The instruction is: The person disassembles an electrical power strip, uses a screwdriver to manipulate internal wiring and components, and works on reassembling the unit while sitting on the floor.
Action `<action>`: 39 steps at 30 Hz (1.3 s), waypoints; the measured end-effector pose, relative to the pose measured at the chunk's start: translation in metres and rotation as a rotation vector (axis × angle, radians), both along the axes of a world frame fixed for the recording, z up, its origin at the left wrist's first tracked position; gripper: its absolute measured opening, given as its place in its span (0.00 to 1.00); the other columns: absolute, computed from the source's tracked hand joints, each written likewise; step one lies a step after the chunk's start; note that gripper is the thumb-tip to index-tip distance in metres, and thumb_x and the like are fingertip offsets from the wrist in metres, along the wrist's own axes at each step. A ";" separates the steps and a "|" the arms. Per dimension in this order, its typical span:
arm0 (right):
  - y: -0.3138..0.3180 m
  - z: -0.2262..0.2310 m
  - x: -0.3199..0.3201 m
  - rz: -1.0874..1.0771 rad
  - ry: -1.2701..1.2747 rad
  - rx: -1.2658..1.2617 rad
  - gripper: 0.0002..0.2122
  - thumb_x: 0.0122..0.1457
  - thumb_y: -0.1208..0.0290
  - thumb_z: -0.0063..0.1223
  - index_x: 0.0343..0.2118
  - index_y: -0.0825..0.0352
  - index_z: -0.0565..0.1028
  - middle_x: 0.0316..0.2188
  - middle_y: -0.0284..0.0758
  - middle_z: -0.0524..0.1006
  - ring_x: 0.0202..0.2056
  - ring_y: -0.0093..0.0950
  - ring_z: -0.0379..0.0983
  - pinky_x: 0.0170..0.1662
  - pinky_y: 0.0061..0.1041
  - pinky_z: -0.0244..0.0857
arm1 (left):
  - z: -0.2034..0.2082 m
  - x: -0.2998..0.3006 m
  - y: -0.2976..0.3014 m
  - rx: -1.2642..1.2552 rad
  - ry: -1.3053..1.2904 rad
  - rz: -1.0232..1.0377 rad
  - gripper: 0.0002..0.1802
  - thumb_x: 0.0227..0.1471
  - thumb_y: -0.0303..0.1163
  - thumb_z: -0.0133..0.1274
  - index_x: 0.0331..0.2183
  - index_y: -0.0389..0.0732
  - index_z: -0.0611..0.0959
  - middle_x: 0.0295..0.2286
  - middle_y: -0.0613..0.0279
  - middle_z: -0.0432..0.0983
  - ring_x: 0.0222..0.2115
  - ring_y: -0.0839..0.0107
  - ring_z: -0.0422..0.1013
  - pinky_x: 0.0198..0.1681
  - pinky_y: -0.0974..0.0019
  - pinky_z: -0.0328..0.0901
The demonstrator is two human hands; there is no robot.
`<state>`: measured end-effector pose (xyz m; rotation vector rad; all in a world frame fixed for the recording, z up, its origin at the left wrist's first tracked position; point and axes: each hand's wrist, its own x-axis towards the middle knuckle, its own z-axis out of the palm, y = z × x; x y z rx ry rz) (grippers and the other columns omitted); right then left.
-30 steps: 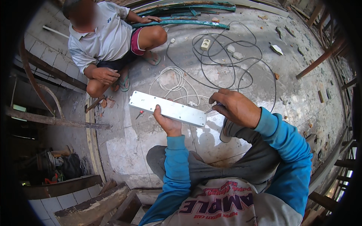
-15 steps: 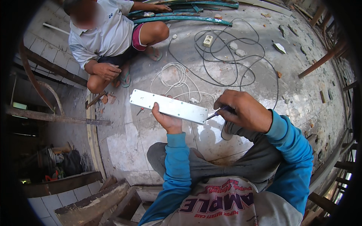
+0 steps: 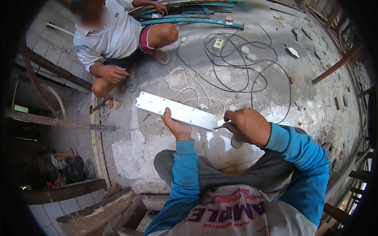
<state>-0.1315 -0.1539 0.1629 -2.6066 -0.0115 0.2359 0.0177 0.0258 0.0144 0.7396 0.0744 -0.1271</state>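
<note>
A long white power strip point(image 3: 177, 111), its underside with several screw holes facing up, rests in my left hand point(image 3: 177, 125). The thumb lies over its near edge, and the other fingers are hidden beneath it. My right hand point(image 3: 250, 125) is closed around a screwdriver point(image 3: 219, 127), whose handle is mostly covered by the fingers. The screwdriver's thin tip reaches the strip's right end, at the corner screw hole. Whether the tip sits in the screw cannot be told. A white cable point(image 3: 185, 80) lies loosely coiled on the floor just beyond the strip.
Another person point(image 3: 114, 43) squats at the far left. A black cable point(image 3: 248, 76) loops across the floor beside a cream double socket point(image 3: 218, 44). Green metal bars point(image 3: 193, 20) lie at the back. Rubble is strewn at right; a wooden frame point(image 3: 98, 210) stands at lower left.
My right hand has turned and shifted slightly right and down, its fingers now wrapped further over the screwdriver handle. The strip has barely moved in my left hand.
</note>
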 end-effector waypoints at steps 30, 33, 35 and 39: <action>0.002 -0.092 -0.012 0.103 -0.135 0.178 0.08 0.59 0.70 0.56 0.37 0.68 0.80 0.23 0.42 0.79 0.21 0.38 0.75 0.25 0.34 0.68 | 0.007 -0.002 0.008 0.158 -0.140 0.038 0.35 0.55 0.33 0.55 0.60 0.37 0.63 0.50 0.57 0.69 0.49 0.68 0.67 0.54 0.64 0.63; -0.026 -0.111 -0.009 -0.241 0.435 0.654 0.11 0.63 0.67 0.54 0.41 0.68 0.79 0.25 0.37 0.77 0.19 0.28 0.71 0.23 0.29 0.66 | -0.002 -0.005 0.000 0.118 -0.176 -0.007 0.35 0.55 0.33 0.56 0.61 0.37 0.62 0.50 0.57 0.69 0.50 0.68 0.66 0.55 0.63 0.63; -0.026 -0.086 -0.003 -0.514 0.790 0.958 0.12 0.64 0.67 0.53 0.45 0.67 0.78 0.24 0.33 0.74 0.19 0.21 0.67 0.19 0.25 0.61 | -0.007 -0.009 -0.001 0.147 -0.199 -0.022 0.35 0.54 0.33 0.55 0.61 0.37 0.62 0.50 0.57 0.68 0.51 0.68 0.65 0.56 0.63 0.62; -0.022 -0.080 -0.001 -0.466 0.856 0.938 0.09 0.65 0.69 0.50 0.44 0.65 0.78 0.18 0.31 0.71 0.16 0.23 0.65 0.18 0.24 0.57 | -0.006 -0.017 -0.004 0.207 -0.207 -0.073 0.34 0.55 0.31 0.54 0.60 0.37 0.63 0.50 0.58 0.69 0.51 0.68 0.65 0.56 0.63 0.61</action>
